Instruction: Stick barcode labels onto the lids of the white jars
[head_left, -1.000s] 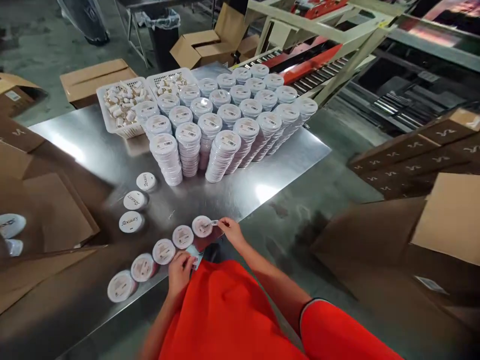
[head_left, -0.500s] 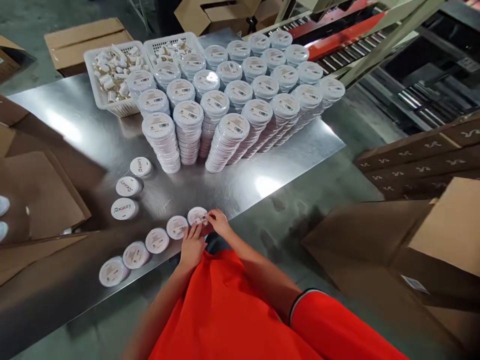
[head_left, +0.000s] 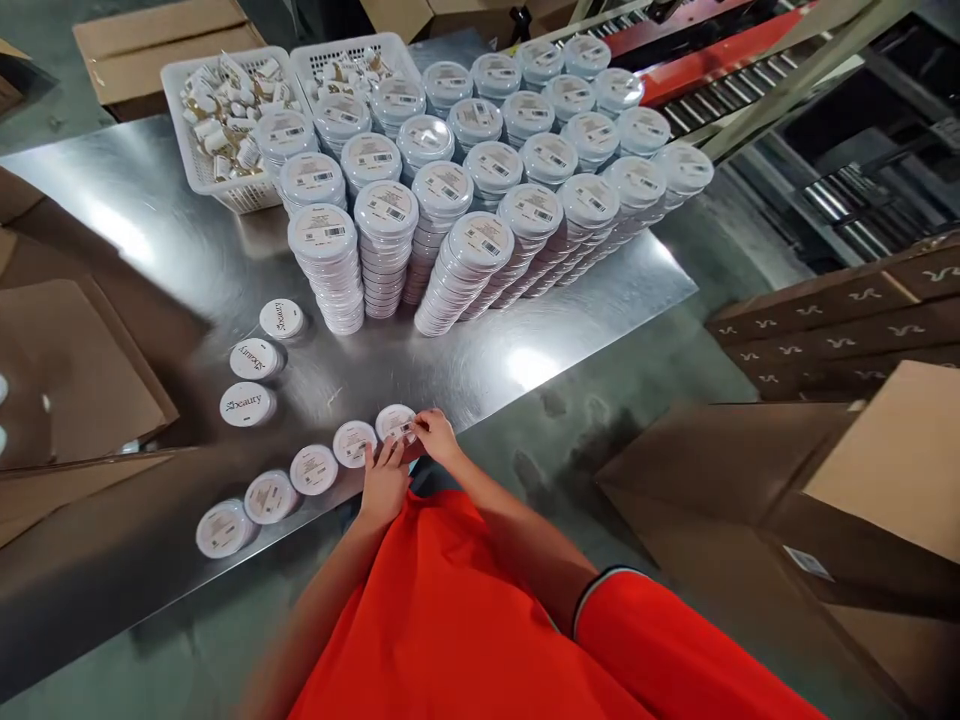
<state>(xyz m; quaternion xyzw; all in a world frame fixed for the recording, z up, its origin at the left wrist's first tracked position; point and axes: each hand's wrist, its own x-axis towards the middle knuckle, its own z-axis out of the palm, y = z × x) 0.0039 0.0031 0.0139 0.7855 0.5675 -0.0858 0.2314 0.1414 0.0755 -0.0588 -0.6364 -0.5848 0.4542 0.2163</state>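
The left hand [head_left: 386,483] is half open, with its fingers a little spread, and they touch the near edge of a flat round white tin [head_left: 394,424]. It does not seem to grip the tin firmly. The right hand [head_left: 436,437] is almost closed, and its finger and thumb pinch a small tag [head_left: 406,429] on top of this tin, but the fingers hide most of the tag. The tin lies on a steel table [head_left: 480,385], at the end of a curved row of similar tins [head_left: 313,469]. It looks light and stiff, but its smooth side may slip on the shiny steel, so it is probably best to hold it by the rim with the fingertips. Three tins with "beauty" printed on them [head_left: 255,358] lie nearby. Farther away stand many tall stacks of tins [head_left: 322,270], which may fall if pushed. Behind them are two white plastic baskets [head_left: 225,60] of small wrapped items.
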